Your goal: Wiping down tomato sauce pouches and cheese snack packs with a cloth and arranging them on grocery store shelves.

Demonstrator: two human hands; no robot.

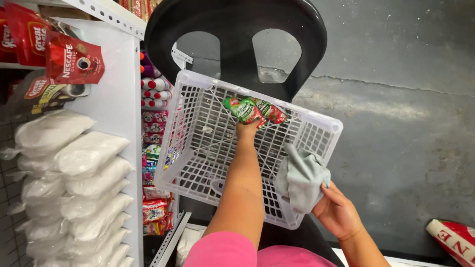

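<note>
Left hand (pixel 246 131): fingers mostly hidden behind red-green sachets (pixel 255 110); grip not fully visible. Sachet count unclear, two or three overlapping. Right hand (pixel 337 211): fingertips tucked under grey cloth (pixel 302 179), thumb out of sight. Basket (pixel 198 106): near lower rim covered by left forearm and cloth. Chair (pixel 232 24): seat hidden behind basket, top cut by upper edge. Red-white pack (pixel 455 240), lower right: cut by frame edge, kind unclear. White bags (pixel 74 173), left: cut by left and bottom edges. Small packets (pixel 156 143) behind shelf post: too small to tell.

Bright, even daylight (no hard shadows); sharp centre, slight wide-angle bending and softness toward the edges.
</note>
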